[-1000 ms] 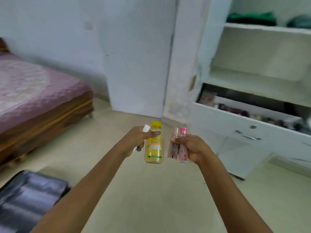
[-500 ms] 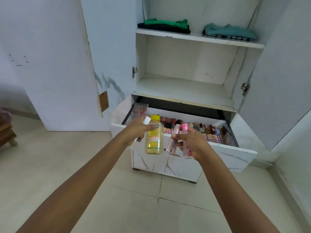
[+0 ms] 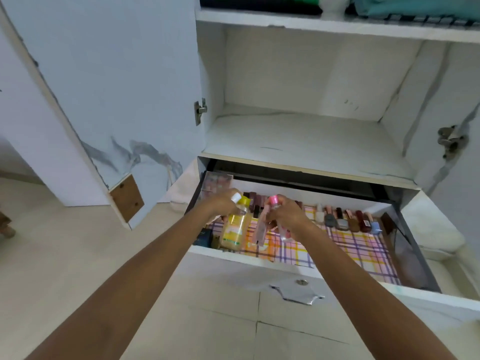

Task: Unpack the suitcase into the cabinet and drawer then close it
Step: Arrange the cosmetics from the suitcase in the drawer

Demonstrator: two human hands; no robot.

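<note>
Both my hands reach into the open white drawer (image 3: 259,258) of the cabinet. My left hand (image 3: 223,203) grips a yellow bottle (image 3: 235,229) with a yellow cap, plus a small white-capped item (image 3: 236,197). My right hand (image 3: 285,214) holds a pink-capped clear bottle (image 3: 281,229) and a pink flat pack (image 3: 261,231). The items hang over the drawer's left part, above a checked liner (image 3: 350,245). The suitcase is out of view.
A row of nail-polish bottles (image 3: 345,220) lines the drawer's back. A palette (image 3: 215,184) leans in its back left corner, dark boxes (image 3: 204,237) at front left. The cabinet's left door (image 3: 104,87) stands open. Folded clothes (image 3: 259,2) lie on the top shelf; the middle shelf (image 3: 298,136) is bare.
I have turned from the room to the cabinet and come close. Both hands, holding the same items, have moved from in front of the drawer to over its inside.
</note>
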